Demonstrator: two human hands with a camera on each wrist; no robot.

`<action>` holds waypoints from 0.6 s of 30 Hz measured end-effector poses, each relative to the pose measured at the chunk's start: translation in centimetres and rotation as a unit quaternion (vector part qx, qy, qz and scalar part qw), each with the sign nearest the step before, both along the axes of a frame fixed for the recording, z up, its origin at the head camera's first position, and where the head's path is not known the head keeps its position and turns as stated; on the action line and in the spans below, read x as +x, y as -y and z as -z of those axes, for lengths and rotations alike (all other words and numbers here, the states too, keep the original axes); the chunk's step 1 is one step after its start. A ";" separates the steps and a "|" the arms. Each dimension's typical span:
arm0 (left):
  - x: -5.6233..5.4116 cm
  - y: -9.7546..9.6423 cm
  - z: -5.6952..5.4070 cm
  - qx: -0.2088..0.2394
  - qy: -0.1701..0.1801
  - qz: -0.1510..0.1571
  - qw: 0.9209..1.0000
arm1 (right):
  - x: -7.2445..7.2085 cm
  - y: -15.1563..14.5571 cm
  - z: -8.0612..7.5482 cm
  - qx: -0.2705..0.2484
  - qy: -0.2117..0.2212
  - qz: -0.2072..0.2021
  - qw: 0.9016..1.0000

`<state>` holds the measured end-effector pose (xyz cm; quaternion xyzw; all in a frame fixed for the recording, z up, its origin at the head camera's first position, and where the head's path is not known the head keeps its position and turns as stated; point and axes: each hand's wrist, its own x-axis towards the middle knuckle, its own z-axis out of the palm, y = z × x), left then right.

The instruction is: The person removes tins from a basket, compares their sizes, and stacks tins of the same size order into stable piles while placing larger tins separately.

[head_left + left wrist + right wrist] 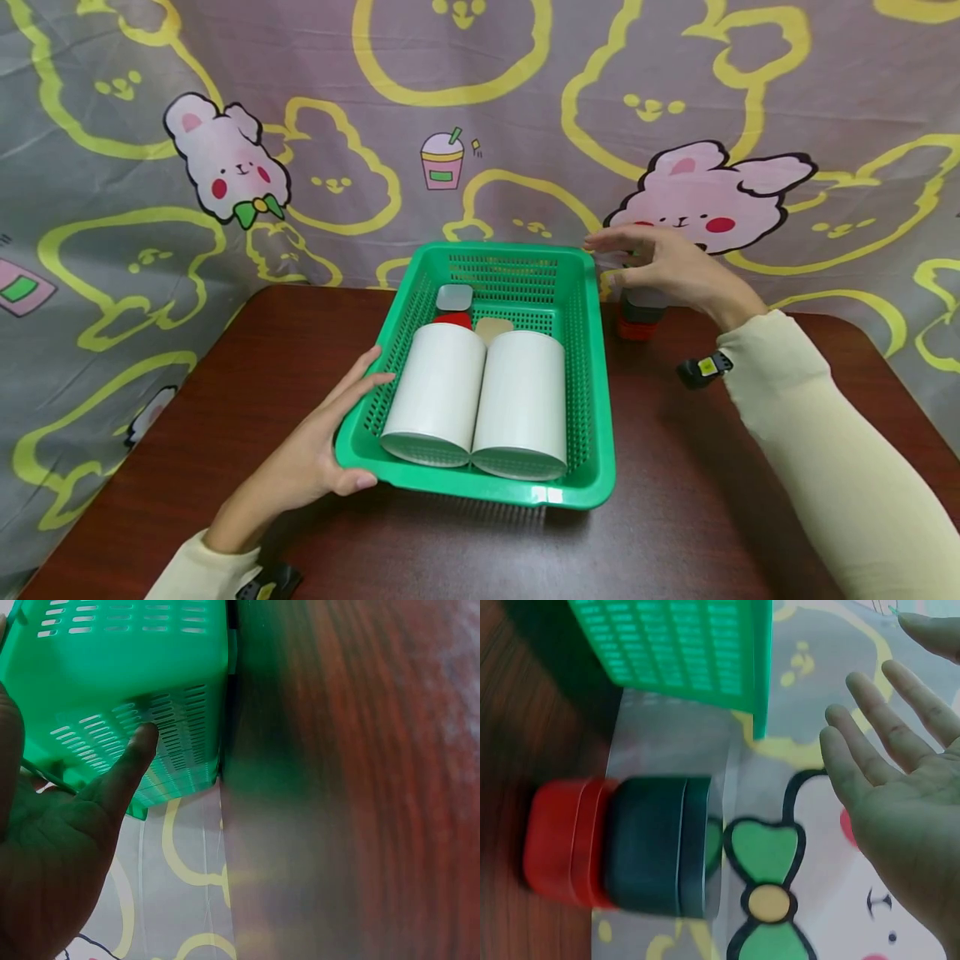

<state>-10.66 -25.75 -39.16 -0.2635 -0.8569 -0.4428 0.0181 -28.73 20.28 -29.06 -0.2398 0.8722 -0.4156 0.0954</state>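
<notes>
A green plastic basket [603, 400] stands on the table, with two white cylinders [442, 392] lying side by side inside. Behind them in the basket are a grey-lidded container [454, 297], something red [453, 319] and a beige piece [493, 327], partly hidden. My left hand [322, 442] holds the basket at its front left corner, fingers over the rim; its thumb [127, 769] lies along the outer wall. My right hand [667, 267], empty with fingers extended, hovers by the back right corner, over a dark container [656, 844] stacked on a red one [562, 844].
The dark reddish-brown wooden table [300, 367] extends on both sides of the basket. A patterned cloth [510, 150] with cartoon rabbits hangs along the back and left, close behind the basket and the stacked containers.
</notes>
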 end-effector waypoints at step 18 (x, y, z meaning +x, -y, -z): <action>0.0 0.1 0.0 -0.003 0.007 0.000 1.000 | -1.5 6.1 0.8 -0.034 0.037 -0.122 0.991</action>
